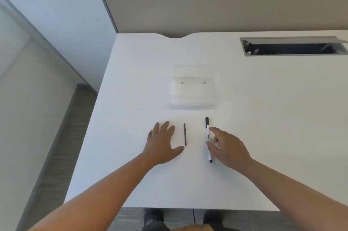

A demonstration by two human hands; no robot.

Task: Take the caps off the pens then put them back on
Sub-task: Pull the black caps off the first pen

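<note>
While both pens lie lengthwise — white pen [208,140] cap faces away.

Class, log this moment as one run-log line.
left hand: flat on desk beside dark pen | right hand: reaching white pen, capped

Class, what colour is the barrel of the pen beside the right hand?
White, black-capped pen; head view.

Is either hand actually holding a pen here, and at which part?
Left hand: nothing; it lies flat beside the thin dark pen. Right hand: fingertips touch the white pen at mid-barrel; a closed grip cannot be told.
</note>
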